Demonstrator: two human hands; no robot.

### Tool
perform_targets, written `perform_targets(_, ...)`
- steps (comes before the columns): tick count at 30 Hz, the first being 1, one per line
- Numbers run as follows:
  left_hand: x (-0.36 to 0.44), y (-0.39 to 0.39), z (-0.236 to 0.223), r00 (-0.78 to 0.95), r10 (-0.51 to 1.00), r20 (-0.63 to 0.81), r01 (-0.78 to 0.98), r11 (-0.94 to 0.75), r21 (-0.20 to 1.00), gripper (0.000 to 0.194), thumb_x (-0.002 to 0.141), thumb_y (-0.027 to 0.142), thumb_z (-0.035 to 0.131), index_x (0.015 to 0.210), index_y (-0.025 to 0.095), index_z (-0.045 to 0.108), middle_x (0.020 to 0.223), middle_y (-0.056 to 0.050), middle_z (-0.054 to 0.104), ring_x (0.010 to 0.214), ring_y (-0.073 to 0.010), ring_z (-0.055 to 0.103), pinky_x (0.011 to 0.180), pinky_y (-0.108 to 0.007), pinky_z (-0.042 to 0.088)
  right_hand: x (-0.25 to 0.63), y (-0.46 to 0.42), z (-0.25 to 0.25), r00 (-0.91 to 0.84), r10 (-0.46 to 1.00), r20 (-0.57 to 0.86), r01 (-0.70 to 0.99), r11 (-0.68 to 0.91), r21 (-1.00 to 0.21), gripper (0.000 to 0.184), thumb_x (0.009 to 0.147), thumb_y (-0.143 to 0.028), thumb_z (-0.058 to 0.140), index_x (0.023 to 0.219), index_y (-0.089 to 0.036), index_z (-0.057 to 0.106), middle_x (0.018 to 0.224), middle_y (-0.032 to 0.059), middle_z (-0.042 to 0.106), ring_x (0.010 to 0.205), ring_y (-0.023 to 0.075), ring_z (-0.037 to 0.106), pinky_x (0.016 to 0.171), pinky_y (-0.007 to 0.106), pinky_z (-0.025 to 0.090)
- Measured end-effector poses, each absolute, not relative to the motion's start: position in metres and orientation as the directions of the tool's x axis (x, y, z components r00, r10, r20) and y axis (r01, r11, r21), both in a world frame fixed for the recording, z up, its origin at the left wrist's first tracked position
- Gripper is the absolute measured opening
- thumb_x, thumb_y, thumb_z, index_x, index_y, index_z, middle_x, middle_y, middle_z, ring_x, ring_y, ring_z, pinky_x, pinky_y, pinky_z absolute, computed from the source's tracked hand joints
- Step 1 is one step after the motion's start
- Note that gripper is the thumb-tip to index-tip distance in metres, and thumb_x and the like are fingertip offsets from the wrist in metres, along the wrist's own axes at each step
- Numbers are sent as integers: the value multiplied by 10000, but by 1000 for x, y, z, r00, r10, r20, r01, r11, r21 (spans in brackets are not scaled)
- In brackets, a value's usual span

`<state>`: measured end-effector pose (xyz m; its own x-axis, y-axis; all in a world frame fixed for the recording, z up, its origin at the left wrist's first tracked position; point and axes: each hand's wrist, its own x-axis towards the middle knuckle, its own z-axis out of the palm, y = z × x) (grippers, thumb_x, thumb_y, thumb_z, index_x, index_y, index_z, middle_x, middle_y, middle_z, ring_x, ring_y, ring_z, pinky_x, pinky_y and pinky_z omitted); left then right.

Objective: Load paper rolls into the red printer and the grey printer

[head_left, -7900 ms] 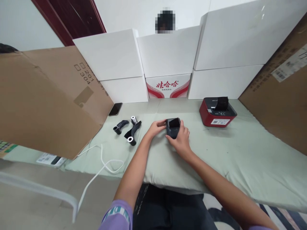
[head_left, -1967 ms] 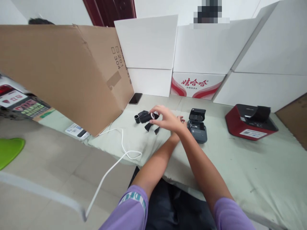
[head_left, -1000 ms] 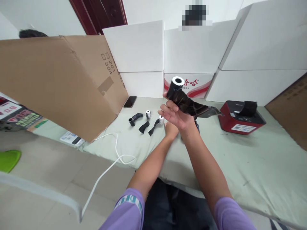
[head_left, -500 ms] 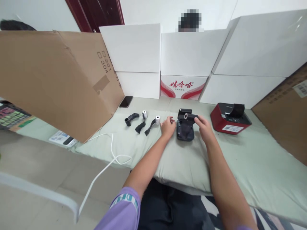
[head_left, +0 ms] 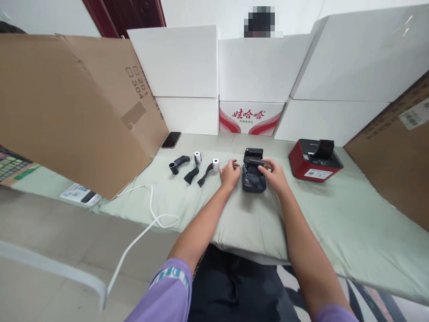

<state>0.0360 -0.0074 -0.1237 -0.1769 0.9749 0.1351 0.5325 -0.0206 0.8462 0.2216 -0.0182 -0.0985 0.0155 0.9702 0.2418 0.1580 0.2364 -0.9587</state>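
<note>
A small black portable printer (head_left: 254,184) sits on the cloth-covered table in front of me with its lid (head_left: 254,152) raised. My right hand (head_left: 274,172) grips one end of a black roll (head_left: 256,162), which lies crosswise over the printer's opening. Whether the roll touches the printer inside, I cannot tell. My left hand (head_left: 230,174) rests on the table just left of the printer, fingers loosely bent and apart, holding nothing visible. Further left lie a white-cored roll (head_left: 215,164) with a dark strip, a second white roll (head_left: 197,157), and a black roll (head_left: 173,168) with its tail unrolled.
A red and black printer (head_left: 313,160) stands to the right. A phone (head_left: 171,140) lies at the back left, near a large cardboard sheet (head_left: 100,112). White boxes (head_left: 174,62) form a wall behind. A white cable (head_left: 156,219) loops over the table's front edge.
My right hand has lowered the black roll and brought it left, over the printer's opening. My left hand stays beside the printer. The whole view has shifted slightly.
</note>
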Motion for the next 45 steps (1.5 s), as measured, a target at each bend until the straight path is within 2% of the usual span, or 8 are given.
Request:
perform_targets(7, 36, -6, -125, -178, 974, 142, 535, -25, 845, 275, 882, 210, 540, 1151, 242, 589, 1097, -23, 763, 1080, -203, 672, 1067, -392, 337, 220, -18, -107, 19, 940, 341, 562, 272, -781, 344, 762, -374, 641, 1080, -244, 659, 1023, 77, 693, 1035, 292, 570, 974, 491, 401)
perform_targets(16, 36, -6, -127, -165, 974, 158, 524, -49, 850, 272, 875, 215, 541, 1143, 242, 582, 1090, -20, 763, 1056, -206, 677, 1054, -400, 339, 219, -11, -116, 50, 932, 359, 678, 232, -697, 391, 813, -455, 602, 1142, -271, 709, 1144, 98, 586, 1144, 336, 453, 1030, 541, 333)
perform_targets(22, 36, -8, -125, -172, 975, 142, 533, -29, 846, 271, 878, 210, 543, 1141, 254, 584, 1092, -15, 764, 1058, -197, 678, 1073, -400, 337, 219, 3, -135, 136, 936, 324, 537, 205, -818, 418, 794, -516, 605, 1057, -224, 747, 966, 79, 555, 1027, 287, 501, 993, 477, 416)
perform_targets(30, 34, -7, -124, -158, 974, 165, 484, -69, 872, 299, 852, 189, 557, 1141, 246, 606, 1069, -24, 756, 1004, -204, 678, 1067, -426, 379, 217, 2, -135, 192, 933, 305, 443, 195, -875, 417, 711, -392, 628, 1085, -227, 709, 1080, 94, 577, 921, 244, 557, 871, 436, 492)
perform_targets(33, 27, -6, -121, 44, 958, 282, 424, -273, 864, 353, 811, 136, 559, 1139, 235, 643, 1109, -32, 733, 1026, -195, 651, 1026, -382, 432, 218, 3, -133, 214, 929, 300, 289, 234, -928, 439, 743, -412, 604, 1135, -219, 643, 1230, 113, 605, 972, 234, 586, 904, 433, 496)
perform_targets(37, 20, -8, -118, 322, 814, 483, 419, -581, 698, 306, 788, 232, 666, 1090, 239, 717, 1177, -52, 658, 1140, -234, 557, 1071, -405, 402, 219, 9, -136, 140, 965, 222, 11, 223, -975, 656, 742, -495, 654, 1342, -289, 488, 1420, 97, 564, 1202, 245, 581, 1039, 436, 451)
perform_targets(41, 22, -14, -115, 327, 804, 497, 515, -593, 619, 167, 838, 346, 679, 938, 260, 781, 1115, -65, 613, 1063, -221, 522, 1060, -388, 396, 221, 12, -134, 85, 985, 147, -57, 152, -987, 730, 784, -581, 617, 1439, -320, 430, 1471, 75, 541, 1309, 259, 547, 1033, 432, 458)
perform_targets(45, 22, -21, -109, 305, 795, 524, 471, -604, 643, 195, 872, 376, 647, 958, 276, 793, 1211, -68, 580, 1124, -224, 495, 1100, -376, 367, 223, 6, -128, 53, 988, 144, -49, 146, -988, 572, 816, -580, 568, 1294, -269, 608, 1380, 71, 620, 1248, 274, 589, 977, 425, 485)
